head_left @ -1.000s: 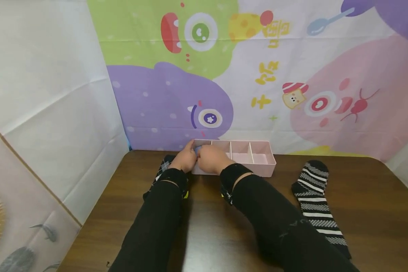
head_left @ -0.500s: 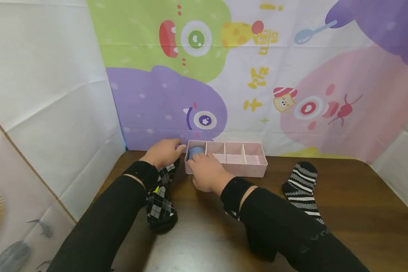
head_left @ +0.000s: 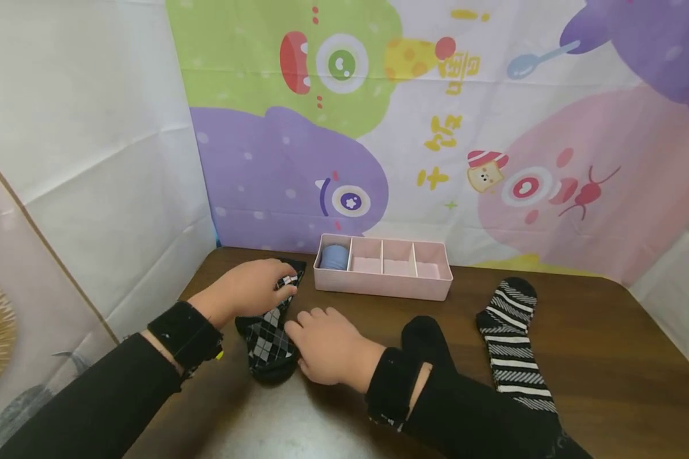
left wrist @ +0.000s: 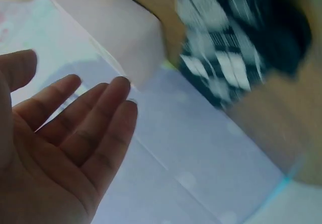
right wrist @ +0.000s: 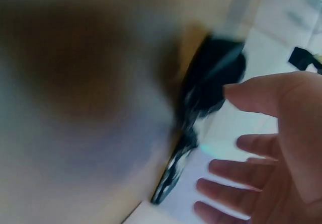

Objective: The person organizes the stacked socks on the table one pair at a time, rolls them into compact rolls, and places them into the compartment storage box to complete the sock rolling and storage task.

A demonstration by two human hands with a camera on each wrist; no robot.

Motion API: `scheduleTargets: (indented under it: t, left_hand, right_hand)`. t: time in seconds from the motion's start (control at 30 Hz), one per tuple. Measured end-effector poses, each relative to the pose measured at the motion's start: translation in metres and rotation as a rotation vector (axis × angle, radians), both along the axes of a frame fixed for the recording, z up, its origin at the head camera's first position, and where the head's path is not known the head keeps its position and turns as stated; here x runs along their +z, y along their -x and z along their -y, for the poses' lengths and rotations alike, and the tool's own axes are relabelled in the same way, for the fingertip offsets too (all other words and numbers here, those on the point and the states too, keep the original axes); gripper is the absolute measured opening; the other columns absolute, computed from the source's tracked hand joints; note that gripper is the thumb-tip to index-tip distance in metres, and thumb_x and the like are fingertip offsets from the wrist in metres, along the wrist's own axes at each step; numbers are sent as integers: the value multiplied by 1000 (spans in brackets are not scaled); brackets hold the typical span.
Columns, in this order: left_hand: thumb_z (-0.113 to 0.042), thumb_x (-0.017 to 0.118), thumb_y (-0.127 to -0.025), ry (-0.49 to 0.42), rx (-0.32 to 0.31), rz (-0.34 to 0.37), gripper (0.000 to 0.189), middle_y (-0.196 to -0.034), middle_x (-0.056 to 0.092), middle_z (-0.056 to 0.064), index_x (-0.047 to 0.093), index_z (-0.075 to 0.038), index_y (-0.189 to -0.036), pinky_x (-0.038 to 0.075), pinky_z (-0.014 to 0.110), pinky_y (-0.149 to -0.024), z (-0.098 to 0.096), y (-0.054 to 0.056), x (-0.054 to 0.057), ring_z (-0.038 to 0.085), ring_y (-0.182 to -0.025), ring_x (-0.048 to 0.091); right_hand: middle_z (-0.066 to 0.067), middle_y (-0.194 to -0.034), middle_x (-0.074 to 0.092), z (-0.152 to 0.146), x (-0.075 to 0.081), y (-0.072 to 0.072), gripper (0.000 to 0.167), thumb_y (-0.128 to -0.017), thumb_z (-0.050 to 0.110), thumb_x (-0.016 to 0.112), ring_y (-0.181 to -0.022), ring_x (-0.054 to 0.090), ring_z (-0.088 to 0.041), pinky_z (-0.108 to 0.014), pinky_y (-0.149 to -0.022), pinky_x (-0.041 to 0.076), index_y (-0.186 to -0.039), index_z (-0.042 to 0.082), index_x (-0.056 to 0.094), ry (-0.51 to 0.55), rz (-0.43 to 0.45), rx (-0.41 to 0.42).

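A black-and-grey argyle sock (head_left: 271,341) lies on the table at the left, its toe end toward me. Over its far part hovers my left hand (head_left: 245,290), and in the left wrist view its loosely bent fingers hold nothing. Beside the near end of this sock is my right hand (head_left: 333,349); the right wrist view shows its fingers (right wrist: 236,171) spread and apart from the sock. Whether its fingertips touch the sock is unclear in the head view. A blue rolled-up bundle (head_left: 335,257) sits in the leftmost compartment of a pink divided box (head_left: 381,285).
Near my right forearm lies a plain black sock (head_left: 427,338), partly covered by the sleeve. Farther right is a black-and-white striped sock (head_left: 513,344). A cartoon-printed cloth (head_left: 425,210) hangs behind the wooden table (head_left: 471,306), with a white cloth wall at the left.
Both hands have left the pink box and come back toward me to the argyle sock. The blue bundle, earlier under the hands, now sits uncovered in its compartment.
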State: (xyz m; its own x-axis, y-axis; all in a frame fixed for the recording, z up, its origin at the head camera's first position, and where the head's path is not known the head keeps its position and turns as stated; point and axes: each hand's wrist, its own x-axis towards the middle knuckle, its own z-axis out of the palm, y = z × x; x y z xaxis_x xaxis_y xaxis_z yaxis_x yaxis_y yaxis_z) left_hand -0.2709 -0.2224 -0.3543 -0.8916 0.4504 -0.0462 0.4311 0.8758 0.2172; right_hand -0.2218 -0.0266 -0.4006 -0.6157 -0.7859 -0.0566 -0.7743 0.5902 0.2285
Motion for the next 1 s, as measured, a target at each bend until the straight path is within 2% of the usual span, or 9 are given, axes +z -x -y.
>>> scheduleTargets:
  t: [0.17,0.27,0.37,0.47,0.63,0.8,0.9,1.0]
  left_hand:
    - [-32,62,-104,-65,-64,-10,43,-138,62,10,61,-8,-141,49,50,-101,-19,-41,-13,29,-123,62]
    - [-32,63,-104,-114,-96,-12,42,-137,62,7,61,-11,-141,50,47,-99,-31,-63,-19,26,-121,62]
    - [-32,64,-103,-152,-112,-20,42,-136,63,4,62,-13,-141,50,45,-98,-39,-80,-22,23,-121,62]
    - [-32,64,-103,-167,-123,-38,42,-137,62,4,62,-13,-140,50,44,-99,-44,-92,-21,22,-123,61]
    - [-35,63,-104,-200,-162,-33,42,-137,62,1,61,-14,-141,50,43,-100,-50,-101,-22,18,-124,59]
    - [-35,61,-105,-213,-225,-12,43,-138,61,-1,60,-14,-143,48,41,-103,-67,-99,-31,16,-126,58]
    - [-34,60,-105,-183,-266,3,45,-144,58,2,58,-15,-146,45,41,-108,-85,-94,-35,18,-133,54]
    - [-36,59,-106,-144,-295,39,50,-152,52,5,52,-19,-152,41,41,-111,-105,-88,-35,20,-139,48]
  right_hand:
    - [0,-137,57,-5,-9,-31,67,-96,54,67,-126,54,-20,-41,-101,46,-150,20,49,4,151,-30]
    - [1,-140,57,-17,-8,-48,66,-95,56,67,-129,53,-20,-42,-103,46,-149,21,52,10,248,-52]
    - [3,-137,59,-36,-3,-61,61,-94,58,68,-126,55,-18,-43,-102,47,-142,21,58,33,344,-88]
    - [4,-134,61,-60,0,-69,58,-92,58,70,-124,56,-18,-44,-102,47,-137,21,63,81,410,-134]
    - [4,-123,64,-105,-1,-75,53,-90,56,74,-113,59,-16,-44,-97,50,-127,19,67,164,431,-202]
    - [2,-116,64,-149,-1,-77,54,-89,56,75,-102,60,-17,-43,-88,53,-122,13,67,205,419,-217]
    - [-3,-120,65,-168,-3,-79,62,-89,56,74,-106,62,-23,-47,-88,53,-126,7,66,189,420,-261]
    - [-11,-129,65,-176,-5,-78,66,-88,57,76,-116,62,-32,-55,-94,51,-125,3,68,143,472,-371]
